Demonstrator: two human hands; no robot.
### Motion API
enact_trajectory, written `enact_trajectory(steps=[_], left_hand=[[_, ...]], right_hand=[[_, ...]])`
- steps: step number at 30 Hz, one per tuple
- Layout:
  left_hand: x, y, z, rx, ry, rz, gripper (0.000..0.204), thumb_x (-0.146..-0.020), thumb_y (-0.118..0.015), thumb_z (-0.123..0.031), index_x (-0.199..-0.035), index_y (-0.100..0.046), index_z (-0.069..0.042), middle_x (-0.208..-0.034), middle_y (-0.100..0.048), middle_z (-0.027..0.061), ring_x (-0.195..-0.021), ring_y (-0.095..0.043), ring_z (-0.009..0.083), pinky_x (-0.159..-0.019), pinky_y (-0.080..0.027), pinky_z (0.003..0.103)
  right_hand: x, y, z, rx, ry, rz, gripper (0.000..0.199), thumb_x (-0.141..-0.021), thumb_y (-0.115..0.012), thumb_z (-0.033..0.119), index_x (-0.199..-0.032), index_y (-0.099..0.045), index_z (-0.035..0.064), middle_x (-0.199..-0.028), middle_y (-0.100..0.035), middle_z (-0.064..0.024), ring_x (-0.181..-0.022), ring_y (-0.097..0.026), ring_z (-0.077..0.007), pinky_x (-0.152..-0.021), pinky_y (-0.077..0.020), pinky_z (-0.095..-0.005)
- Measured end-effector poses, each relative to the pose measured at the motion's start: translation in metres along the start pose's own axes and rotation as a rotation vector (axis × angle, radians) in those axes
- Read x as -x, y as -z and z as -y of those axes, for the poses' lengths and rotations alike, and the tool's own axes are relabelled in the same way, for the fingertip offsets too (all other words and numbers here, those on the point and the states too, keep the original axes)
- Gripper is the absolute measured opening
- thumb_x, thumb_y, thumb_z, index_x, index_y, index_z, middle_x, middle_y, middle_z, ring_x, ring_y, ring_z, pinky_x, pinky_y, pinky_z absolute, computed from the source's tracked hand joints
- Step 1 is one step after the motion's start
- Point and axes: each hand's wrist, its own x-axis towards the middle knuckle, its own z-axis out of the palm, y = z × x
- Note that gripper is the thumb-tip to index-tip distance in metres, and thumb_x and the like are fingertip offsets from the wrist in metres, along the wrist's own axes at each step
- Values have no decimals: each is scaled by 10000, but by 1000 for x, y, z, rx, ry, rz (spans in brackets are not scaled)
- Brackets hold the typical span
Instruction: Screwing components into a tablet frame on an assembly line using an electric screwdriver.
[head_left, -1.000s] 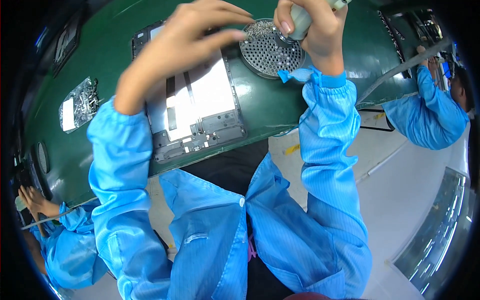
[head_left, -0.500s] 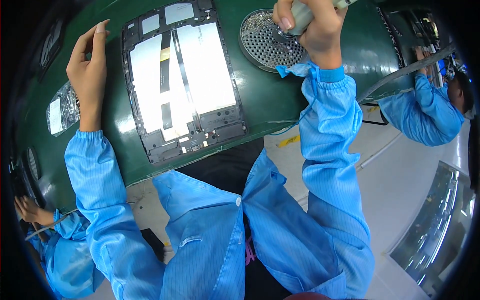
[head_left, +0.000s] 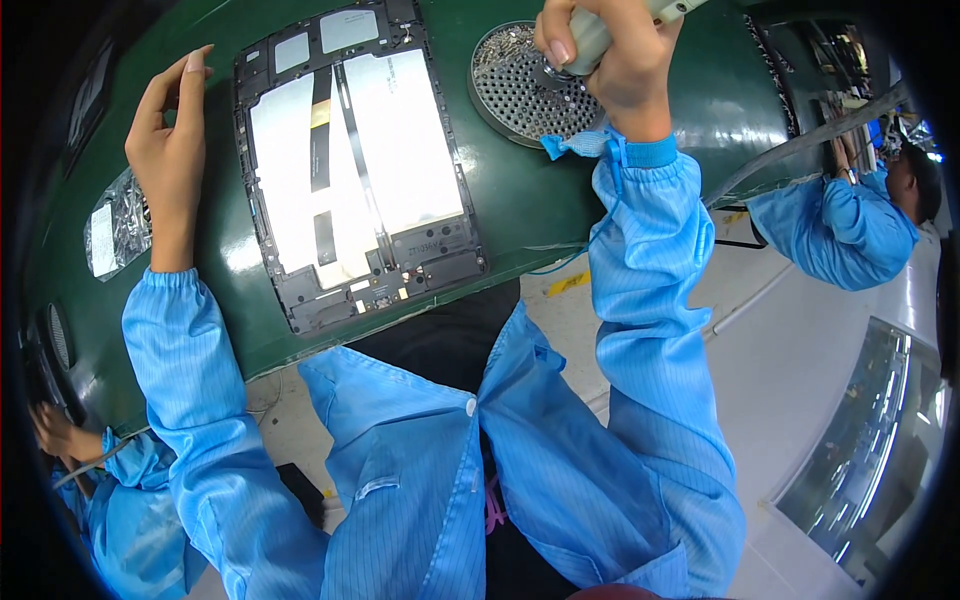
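My right hand point(head_left: 630, 75) is wrapped round a pale grey-green electric screwdriver point(head_left: 598, 42). Its metal tip end points down at a round screw tray point(head_left: 492, 98), whose perforated plate has small screws heaped at the far side. A blue strap with a cord circles that wrist. To the left of the tray lies an opened tablet point(head_left: 445, 255), long side away from me, with two bright silvery battery panels and dark ribbon cables across it. My left hand point(head_left: 172, 145) hovers or rests by the tablet's left edge, fingers loosely stretched, holding nothing that I can see.
A clear plastic bag point(head_left: 118, 225) of small parts lies left of my left wrist. Dark panels point(head_left: 92, 95) stand at the far left. A grey cable point(head_left: 810, 138) runs along the right edge. Co-workers in blue sit at the right point(head_left: 835, 225) and lower left point(head_left: 135, 510).
The whole view has shifted slightly, moving the scene a little to the left. My right hand stays over the screw tray with the screwdriver; my left hand keeps its place beside the tablet.
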Motion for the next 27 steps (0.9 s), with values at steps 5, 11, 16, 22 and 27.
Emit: enact_trajectory(steps=[5,11,16,22,27], left_hand=[[-1,0,3,-5,-4,3,270,-1026,-671,-280,-1204,-772,-104,-1059,-771,75,-963,-702,150,-791,-521,234],[-1,1,-5,9,-2,11,258,-1030,-663,-250,-1192,-769,-79,-1059,-769,70,-982,-705,148,-839,-525,244],[1,-3,-10,26,-2,3,240,-1028,-657,-209,-1182,-765,-60,-1041,-765,60,-969,-694,126,-837,-515,241],[-2,-2,-7,21,-50,0,231,-1021,-664,-206,-1164,-766,-56,-1019,-762,45,-927,-681,113,-816,-513,243],[-3,5,-4,7,-70,-17,220,-1015,-671,-200,-1146,-769,-52,-984,-758,48,-897,-671,102,-806,-517,247]], right_hand=[[0,1,0,44,38,33,189,-902,-608,46,-1038,-646,-79,-814,-683,-142,-466,-542,-145,-462,-475,-294],[2,0,4,87,-14,63,164,-910,-597,71,-952,-638,-82,-646,-607,-99,-452,-516,-136,-468,-458,-283],[5,3,-3,121,83,9,167,-907,-601,72,-951,-636,-85,-614,-586,-98,-433,-508,-144,-458,-454,-287],[-6,5,-5,242,177,102,284,-892,-565,109,-1060,-641,-107,-619,-595,-163,-493,-553,-198,-573,-521,-330],[-6,-3,-7,217,144,84,288,-908,-564,126,-1053,-634,-113,-559,-541,-96,-495,-539,-182,-628,-529,-322]])
